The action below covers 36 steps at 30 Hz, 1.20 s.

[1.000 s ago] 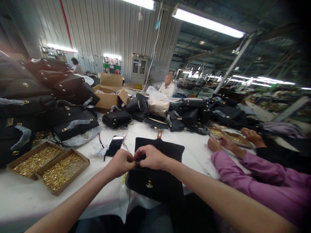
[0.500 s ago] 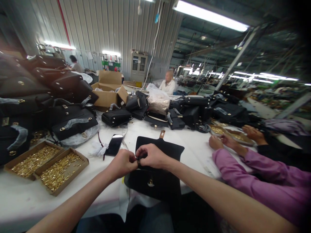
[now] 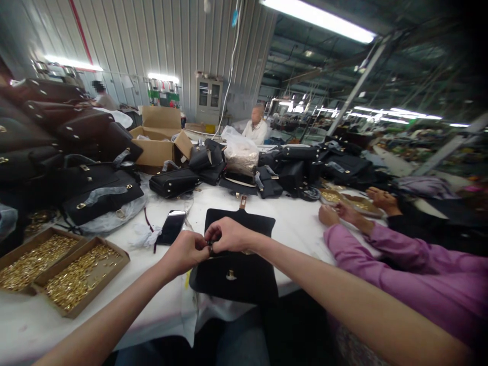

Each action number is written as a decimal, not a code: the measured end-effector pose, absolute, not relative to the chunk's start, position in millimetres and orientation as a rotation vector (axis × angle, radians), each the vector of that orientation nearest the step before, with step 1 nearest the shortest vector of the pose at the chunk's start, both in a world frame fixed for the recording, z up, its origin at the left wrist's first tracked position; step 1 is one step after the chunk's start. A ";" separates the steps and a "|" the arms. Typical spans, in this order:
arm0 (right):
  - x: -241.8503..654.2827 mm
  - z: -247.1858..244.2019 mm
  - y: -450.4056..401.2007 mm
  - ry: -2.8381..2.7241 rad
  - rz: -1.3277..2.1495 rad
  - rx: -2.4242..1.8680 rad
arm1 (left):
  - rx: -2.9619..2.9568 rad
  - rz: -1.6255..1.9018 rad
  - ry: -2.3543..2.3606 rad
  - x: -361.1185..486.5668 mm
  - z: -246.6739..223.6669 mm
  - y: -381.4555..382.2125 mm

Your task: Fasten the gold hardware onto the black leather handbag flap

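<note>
A black handbag [image 3: 244, 282] lies in front of me on the white table, its flap [image 3: 244, 218] spread away from me. Gold hardware shows on its near panel, and a brown tab [image 3: 243, 202] sticks out at the far edge. At the bag's left side my left hand [image 3: 189, 251] and my right hand [image 3: 231, 236] meet, both closed in a pinch. Between the fingertips is a small dark piece with a hint of gold, too covered to name. Whether it is fixed to the bag is hidden.
Cardboard trays [image 3: 122, 264] of small gold fittings stand at the left, near a phone [image 3: 171, 227]. Black bags [image 3: 173, 182] and a cardboard box [image 3: 152, 152] line the back. A co-worker's purple sleeve [image 3: 362, 259] reaches in from the right, beside more fittings trays.
The whole view has shifted slightly, so most things sit a little further left. Both hands keep pinching at the bag's left side; the bag stays in place under them.
</note>
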State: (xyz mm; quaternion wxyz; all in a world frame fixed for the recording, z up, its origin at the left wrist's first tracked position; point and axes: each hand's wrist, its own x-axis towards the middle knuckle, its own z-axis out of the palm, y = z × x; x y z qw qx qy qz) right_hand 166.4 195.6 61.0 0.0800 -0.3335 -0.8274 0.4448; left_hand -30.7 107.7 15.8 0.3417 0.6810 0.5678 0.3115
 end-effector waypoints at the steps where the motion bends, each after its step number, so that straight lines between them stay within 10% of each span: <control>1: 165.4 61.7 196.3 -2.479 1.335 -1.005 | 1.759 0.802 1.471 -31.1 16.2 108.8; 36: 176.8 50.8 185.7 -2.236 1.662 -0.867 | 1.686 0.815 1.516 -36.4 26.6 78.8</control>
